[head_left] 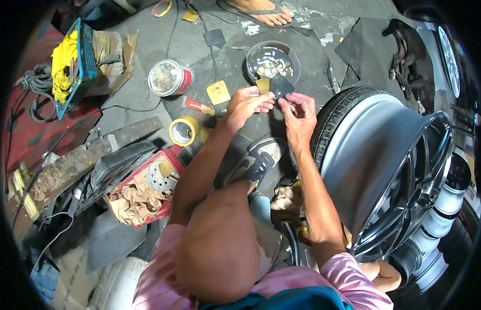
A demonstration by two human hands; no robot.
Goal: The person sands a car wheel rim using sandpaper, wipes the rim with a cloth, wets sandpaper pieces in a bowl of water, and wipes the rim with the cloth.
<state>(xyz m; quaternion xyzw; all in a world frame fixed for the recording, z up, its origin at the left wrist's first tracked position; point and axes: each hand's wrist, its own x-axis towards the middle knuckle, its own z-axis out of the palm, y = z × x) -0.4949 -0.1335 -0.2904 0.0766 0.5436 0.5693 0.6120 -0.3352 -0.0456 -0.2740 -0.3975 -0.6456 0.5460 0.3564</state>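
My left hand and my right hand are close together in front of me, with their fingertips pinched at the lower edge of a small dark square of sandpaper. A yellow piece shows just above my left fingers; whether that hand grips it is hard to tell. Just beyond my hands stands a grey bowl with shiny reflections inside. On the floor left of my hands lies a yellow sandpaper square. To the right, a large alloy wheel rim leans on a tire.
A white tub, a yellow tape roll and a red box with crumpled paper stand at left. A blue basket is further left. Cords cross the floor. A black dog lies at right; another person's foot is ahead.
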